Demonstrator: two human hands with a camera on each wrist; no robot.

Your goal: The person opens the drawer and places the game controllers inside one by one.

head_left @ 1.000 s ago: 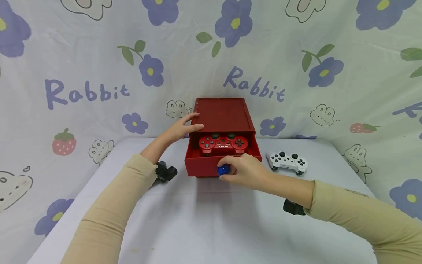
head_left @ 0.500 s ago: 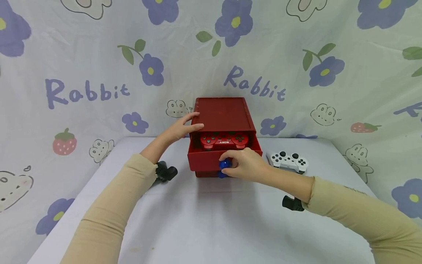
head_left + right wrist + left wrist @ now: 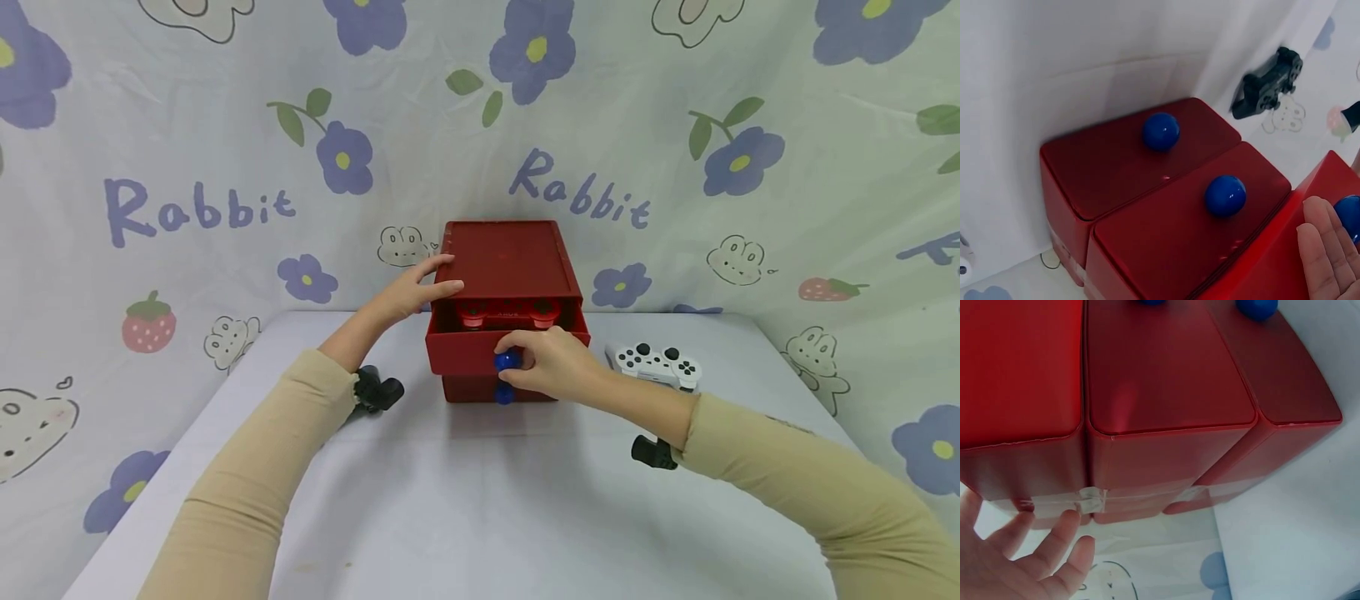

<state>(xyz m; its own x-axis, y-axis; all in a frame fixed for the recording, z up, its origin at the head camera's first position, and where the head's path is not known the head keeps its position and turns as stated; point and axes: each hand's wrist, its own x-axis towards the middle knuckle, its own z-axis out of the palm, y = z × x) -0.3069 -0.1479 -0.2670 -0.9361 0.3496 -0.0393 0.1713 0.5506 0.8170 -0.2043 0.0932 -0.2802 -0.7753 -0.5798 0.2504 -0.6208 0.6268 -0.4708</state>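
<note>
A red cabinet [image 3: 502, 258] of stacked drawers stands at the back of the table. Its top drawer [image 3: 457, 357] is pulled part way out, and a red game controller [image 3: 510, 315] lies inside, partly under the cabinet top. My right hand [image 3: 558, 362] pinches the round blue knob [image 3: 507, 360] on that drawer's front; the right wrist view shows the fingers [image 3: 1325, 250] beside the knob. My left hand [image 3: 412, 292] rests at the cabinet's upper left edge with fingers spread. Lower drawers with blue knobs [image 3: 1225, 195] are pushed in.
A white game controller [image 3: 658, 367] lies right of the cabinet. In the right wrist view a black game controller [image 3: 1269, 84] lies on the table past the cabinet's other side. A patterned cloth [image 3: 480, 167] hangs behind the white tabletop [image 3: 480, 500].
The top drawer has slid inward with my right hand on its knob. The red controller has gone farther under the cabinet top, and a lower knob has come into view. My left hand has stayed put.
</note>
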